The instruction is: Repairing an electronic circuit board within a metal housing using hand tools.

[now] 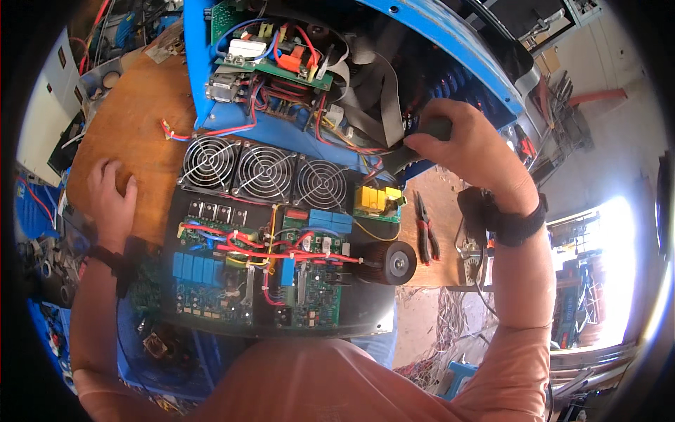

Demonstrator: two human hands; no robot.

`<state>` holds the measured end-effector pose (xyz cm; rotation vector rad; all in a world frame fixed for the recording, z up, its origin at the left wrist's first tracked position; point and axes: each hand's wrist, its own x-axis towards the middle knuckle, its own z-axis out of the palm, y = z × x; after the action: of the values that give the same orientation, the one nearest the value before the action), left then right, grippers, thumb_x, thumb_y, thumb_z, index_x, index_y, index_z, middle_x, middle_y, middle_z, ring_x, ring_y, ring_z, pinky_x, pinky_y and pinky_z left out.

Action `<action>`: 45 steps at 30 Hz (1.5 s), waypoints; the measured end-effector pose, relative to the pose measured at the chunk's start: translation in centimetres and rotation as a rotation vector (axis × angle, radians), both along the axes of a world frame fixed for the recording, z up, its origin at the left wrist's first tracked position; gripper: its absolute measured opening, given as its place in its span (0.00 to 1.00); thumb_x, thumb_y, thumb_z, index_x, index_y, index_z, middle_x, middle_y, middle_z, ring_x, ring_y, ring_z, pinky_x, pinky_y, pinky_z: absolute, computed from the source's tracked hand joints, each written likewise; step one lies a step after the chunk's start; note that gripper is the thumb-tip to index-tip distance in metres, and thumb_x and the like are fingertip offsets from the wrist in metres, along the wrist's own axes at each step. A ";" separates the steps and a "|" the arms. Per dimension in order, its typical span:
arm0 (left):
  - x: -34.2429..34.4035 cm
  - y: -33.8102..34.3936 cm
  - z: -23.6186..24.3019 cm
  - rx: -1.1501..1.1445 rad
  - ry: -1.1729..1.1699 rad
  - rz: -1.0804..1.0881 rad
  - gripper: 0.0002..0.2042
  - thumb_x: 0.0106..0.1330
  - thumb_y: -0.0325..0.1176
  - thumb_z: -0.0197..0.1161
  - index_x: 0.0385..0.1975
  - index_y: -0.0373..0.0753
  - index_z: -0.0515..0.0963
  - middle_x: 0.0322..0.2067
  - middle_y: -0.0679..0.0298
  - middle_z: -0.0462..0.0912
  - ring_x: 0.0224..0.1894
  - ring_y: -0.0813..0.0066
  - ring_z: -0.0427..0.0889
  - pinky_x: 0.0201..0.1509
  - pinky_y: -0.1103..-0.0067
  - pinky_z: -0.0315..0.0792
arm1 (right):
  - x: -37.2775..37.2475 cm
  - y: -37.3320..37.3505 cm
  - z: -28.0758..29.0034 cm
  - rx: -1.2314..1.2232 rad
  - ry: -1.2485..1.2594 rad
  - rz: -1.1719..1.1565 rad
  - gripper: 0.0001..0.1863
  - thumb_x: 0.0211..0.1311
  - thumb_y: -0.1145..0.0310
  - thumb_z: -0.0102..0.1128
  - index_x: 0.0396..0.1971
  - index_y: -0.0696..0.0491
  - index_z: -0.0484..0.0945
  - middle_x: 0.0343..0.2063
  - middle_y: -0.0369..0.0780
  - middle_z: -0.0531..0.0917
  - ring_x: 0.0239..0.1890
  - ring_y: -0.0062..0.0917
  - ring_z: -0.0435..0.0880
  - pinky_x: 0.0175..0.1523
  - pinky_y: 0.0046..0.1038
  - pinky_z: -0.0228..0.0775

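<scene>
Left: my left hand (pixel 111 200) lies on the wooden bench (pixel 151 98), fingers loosely spread, nothing gripped. Near middle: black panel (pixel 362 309) with boards and fans (pixel 266 174). Right, far: grey ribbon cable (pixel 391 98) by blue housing (pixel 439 35); my right hand (pixel 467 141) curls closed round a dark piece (pixel 437 129), kind unclear. Gentle, no tugging wires.
</scene>
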<state>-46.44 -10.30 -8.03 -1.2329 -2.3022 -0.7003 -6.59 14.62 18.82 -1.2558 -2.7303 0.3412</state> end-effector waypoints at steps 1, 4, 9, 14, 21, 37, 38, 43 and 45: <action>0.1 -0.1 0.1 0.007 0.008 -0.007 0.19 0.58 0.30 0.65 0.49 0.36 0.74 0.56 0.50 0.72 0.59 0.48 0.68 0.63 0.62 0.64 | 0.0 0.3 0.1 -0.040 0.006 0.057 0.17 0.52 0.64 0.68 0.36 0.61 0.79 0.28 0.48 0.84 0.33 0.37 0.84 0.40 0.32 0.74; 0.3 0.1 0.4 0.009 0.016 -0.016 0.19 0.58 0.30 0.65 0.49 0.36 0.74 0.56 0.50 0.72 0.59 0.48 0.69 0.63 0.62 0.64 | 0.4 0.7 0.4 -0.101 0.000 0.172 0.18 0.52 0.64 0.69 0.38 0.60 0.78 0.29 0.48 0.84 0.34 0.38 0.84 0.41 0.33 0.74; 0.8 0.2 0.7 0.011 0.025 0.003 0.18 0.57 0.30 0.65 0.48 0.36 0.75 0.54 0.51 0.72 0.58 0.48 0.69 0.62 0.62 0.64 | 0.0 0.4 0.6 -0.033 -0.050 0.255 0.17 0.53 0.64 0.67 0.39 0.59 0.78 0.29 0.50 0.83 0.35 0.43 0.84 0.41 0.35 0.74; 1.0 0.1 0.9 0.016 0.033 -0.003 0.18 0.56 0.30 0.66 0.48 0.36 0.75 0.54 0.51 0.72 0.57 0.49 0.69 0.62 0.62 0.64 | -0.6 -0.4 1.1 0.079 -0.248 0.060 0.16 0.56 0.68 0.65 0.42 0.58 0.77 0.34 0.49 0.83 0.40 0.43 0.84 0.45 0.35 0.73; 1.1 0.3 1.2 0.006 0.038 0.008 0.18 0.56 0.30 0.66 0.48 0.35 0.75 0.54 0.51 0.72 0.57 0.48 0.69 0.62 0.61 0.64 | 0.4 -1.2 1.0 0.122 -0.066 0.295 0.19 0.63 0.60 0.60 0.47 0.57 0.77 0.34 0.52 0.84 0.42 0.47 0.83 0.46 0.38 0.73; 1.9 0.4 1.9 0.050 -0.022 0.013 0.18 0.53 0.34 0.69 0.44 0.36 0.76 0.53 0.55 0.71 0.56 0.51 0.68 0.61 0.62 0.64 | -0.3 -1.1 1.1 0.154 -0.166 0.236 0.21 0.55 0.66 0.65 0.49 0.56 0.75 0.34 0.49 0.85 0.41 0.45 0.84 0.47 0.36 0.73; 2.0 0.4 1.9 0.046 -0.029 0.013 0.19 0.53 0.34 0.69 0.44 0.37 0.76 0.53 0.55 0.71 0.57 0.51 0.68 0.61 0.62 0.64 | -0.2 -1.0 1.0 0.182 -0.098 0.338 0.20 0.56 0.66 0.63 0.48 0.56 0.76 0.33 0.49 0.85 0.41 0.45 0.84 0.46 0.36 0.73; 1.9 0.4 1.8 0.038 -0.013 0.024 0.19 0.54 0.35 0.69 0.44 0.37 0.76 0.53 0.55 0.71 0.57 0.51 0.68 0.61 0.62 0.64 | 0.3 -0.9 1.0 0.196 -0.202 0.162 0.20 0.55 0.68 0.62 0.48 0.58 0.74 0.33 0.49 0.85 0.41 0.46 0.84 0.46 0.37 0.73; 1.9 0.4 1.7 0.036 -0.022 0.026 0.19 0.54 0.35 0.69 0.44 0.37 0.76 0.53 0.55 0.71 0.57 0.51 0.68 0.61 0.61 0.64 | 0.2 -0.9 0.9 0.184 -0.192 0.178 0.21 0.55 0.66 0.65 0.48 0.58 0.73 0.34 0.49 0.85 0.41 0.46 0.83 0.46 0.37 0.73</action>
<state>-44.59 -9.90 -6.36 -1.1821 -2.3095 -0.7466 -6.39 13.75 19.72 -1.0517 -2.9609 -0.0187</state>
